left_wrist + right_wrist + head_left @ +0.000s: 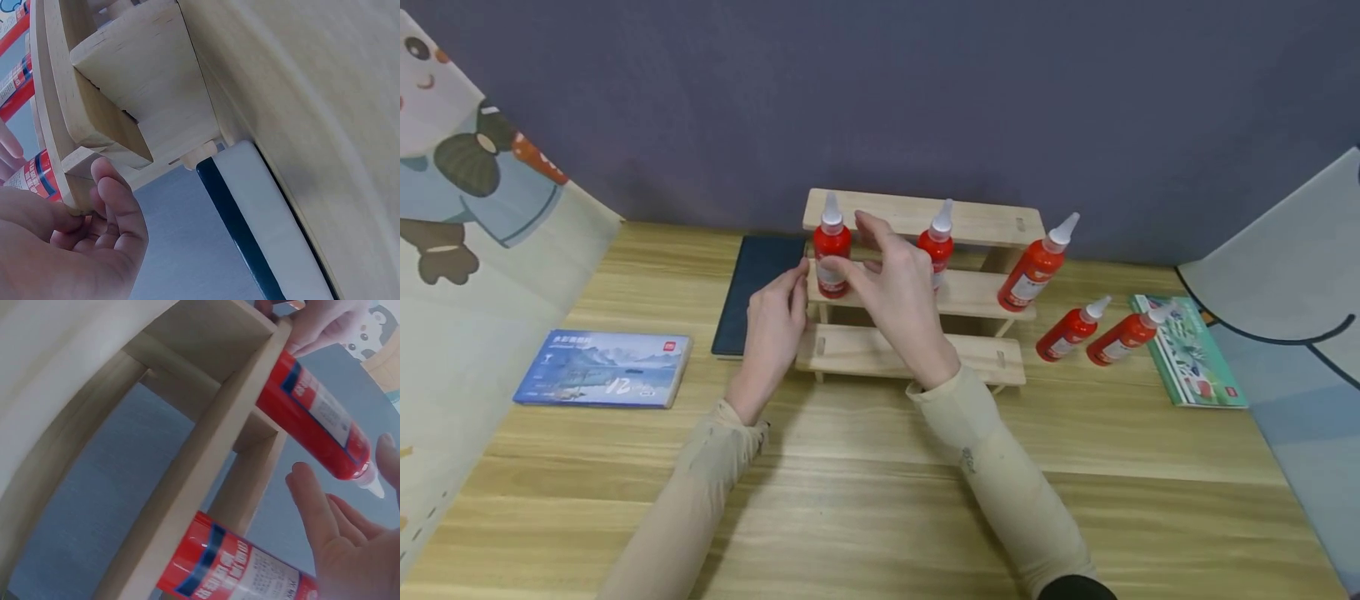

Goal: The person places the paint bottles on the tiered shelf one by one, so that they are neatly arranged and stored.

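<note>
A three-step wooden rack [910, 352] stands against the dark wall panel. On its middle step are three red bottles with white nozzle tips: a left one [832, 242], a middle one [937, 247] partly behind my right hand, and a right one [1032, 275]. My left hand [777, 321] pinches the left end of the middle step; thumb and fingers meet round its corner in the left wrist view. Beside the left bottle, my right hand [898, 287] has spread fingers. The right wrist view shows a gap between that hand and the left bottle [315, 415].
Two more red bottles, one nearer the rack [1066, 335] and one farther right [1122, 340], stand on the table. A green book [1195, 354] lies right of them. Left of the rack are a dark notebook [752, 283] and a blue box [602, 369].
</note>
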`<state>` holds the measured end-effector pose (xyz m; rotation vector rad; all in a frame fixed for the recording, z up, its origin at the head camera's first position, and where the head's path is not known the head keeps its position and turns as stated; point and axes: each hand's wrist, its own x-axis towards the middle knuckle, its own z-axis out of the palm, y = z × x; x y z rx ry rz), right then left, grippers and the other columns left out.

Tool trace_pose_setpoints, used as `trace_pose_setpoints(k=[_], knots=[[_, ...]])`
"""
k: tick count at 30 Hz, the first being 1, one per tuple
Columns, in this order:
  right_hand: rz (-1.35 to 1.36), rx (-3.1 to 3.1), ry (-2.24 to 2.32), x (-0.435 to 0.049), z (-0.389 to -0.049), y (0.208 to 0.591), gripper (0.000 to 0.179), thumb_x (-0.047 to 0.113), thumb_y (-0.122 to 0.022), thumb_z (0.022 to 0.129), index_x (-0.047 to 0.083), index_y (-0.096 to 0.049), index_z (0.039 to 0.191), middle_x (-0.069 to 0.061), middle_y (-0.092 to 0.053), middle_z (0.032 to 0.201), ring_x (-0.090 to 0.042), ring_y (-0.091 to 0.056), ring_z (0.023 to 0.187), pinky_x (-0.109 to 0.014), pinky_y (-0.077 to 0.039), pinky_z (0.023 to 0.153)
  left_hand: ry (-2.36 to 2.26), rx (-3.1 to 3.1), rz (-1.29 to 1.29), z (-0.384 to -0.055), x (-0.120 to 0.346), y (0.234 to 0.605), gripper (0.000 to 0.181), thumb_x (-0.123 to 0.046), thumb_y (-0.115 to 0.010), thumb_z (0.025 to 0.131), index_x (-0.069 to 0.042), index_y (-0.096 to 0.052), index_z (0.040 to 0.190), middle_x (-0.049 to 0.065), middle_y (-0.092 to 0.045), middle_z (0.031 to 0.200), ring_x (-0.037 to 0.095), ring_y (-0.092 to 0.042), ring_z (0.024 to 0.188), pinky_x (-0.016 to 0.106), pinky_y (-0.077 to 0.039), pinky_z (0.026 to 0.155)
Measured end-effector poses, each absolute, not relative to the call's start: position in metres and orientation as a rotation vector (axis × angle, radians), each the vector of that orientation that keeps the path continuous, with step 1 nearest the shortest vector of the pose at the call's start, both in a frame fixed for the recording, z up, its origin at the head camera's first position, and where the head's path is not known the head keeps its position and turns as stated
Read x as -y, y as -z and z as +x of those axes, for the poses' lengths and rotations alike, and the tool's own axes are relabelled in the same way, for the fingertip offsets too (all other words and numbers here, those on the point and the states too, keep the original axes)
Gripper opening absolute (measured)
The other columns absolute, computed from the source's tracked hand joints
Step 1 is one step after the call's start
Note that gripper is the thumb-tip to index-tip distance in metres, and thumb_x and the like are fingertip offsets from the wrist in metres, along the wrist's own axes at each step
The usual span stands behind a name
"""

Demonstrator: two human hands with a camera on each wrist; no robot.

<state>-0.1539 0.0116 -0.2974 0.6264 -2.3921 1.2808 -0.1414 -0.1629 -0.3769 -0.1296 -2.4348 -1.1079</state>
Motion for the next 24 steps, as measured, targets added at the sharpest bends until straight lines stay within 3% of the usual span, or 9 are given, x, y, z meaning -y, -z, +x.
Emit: trace_pose_setpoints(k=[13,24], knots=[[0.606,2.294,-1.418,-0.029,-0.135,0.285,0.063,0.018,-0.090,0.090,-0.003,-0.065,0.143,-0.017,-0.069,0.139,-0.028,-0.071,0.122,-0.032,-0.061,0.089,1.140,2.447,-0.113,-0.143,0.161,0.374,0.034,-0.010,-0.052,0.114,0.003,-0.068,0.141,0.021,-0.075,0.116,0.024,-0.064,0.056,0.035,-0.046,0.054],[0.638,2.228,-1.461,-0.045,-0.114,0.278,0.059,0.016,-0.089,0.091,-0.002,-0.066,0.142,-0.018,-0.070,0.136,-0.022,-0.072,0.119,-0.026,-0.059,0.089,1.119,2.426,-0.107,-0.140,0.162,0.375,0.034,-0.009,-0.053,0.113,0.004,-0.069,0.140,0.022,-0.074,0.125,0.028,-0.067,0.060,0.042,-0.051,0.060]])
